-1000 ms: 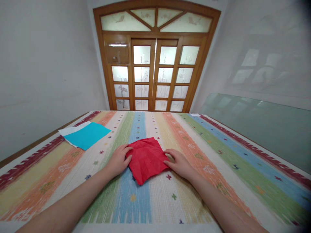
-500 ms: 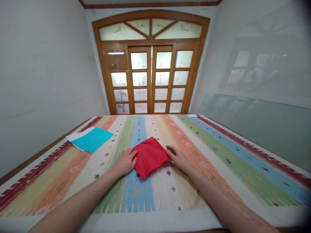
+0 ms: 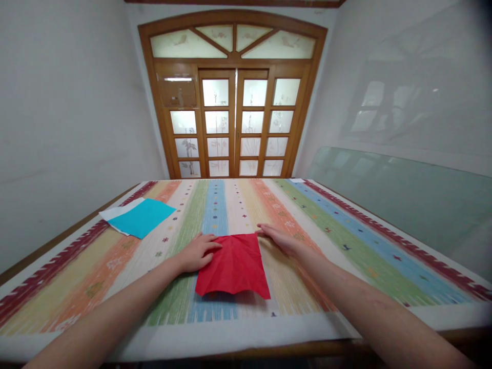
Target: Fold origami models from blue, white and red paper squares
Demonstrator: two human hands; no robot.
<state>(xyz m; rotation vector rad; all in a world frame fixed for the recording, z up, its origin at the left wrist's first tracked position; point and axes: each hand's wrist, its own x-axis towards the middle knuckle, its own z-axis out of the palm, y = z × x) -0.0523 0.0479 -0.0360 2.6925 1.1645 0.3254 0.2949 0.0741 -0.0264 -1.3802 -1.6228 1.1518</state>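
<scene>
Head view, left hand (image 3: pixel 197 254) on plain red paper (image 3: pixel 236 266), right hand (image 3: pixel 279 240) by corner

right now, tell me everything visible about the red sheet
The red sheet looks like thin paper, roughly square, with creases fanning toward its near edge, which lifts off the striped tablecloth. The left hand touches its far left corner; the right hand is at its far right corner, contact unclear.

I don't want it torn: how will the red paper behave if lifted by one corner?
The red paper looks thin, so it may tear if tugged. Creases suggest it would bend there. Its near edge arches off the tablecloth, hinting at springiness.
</scene>
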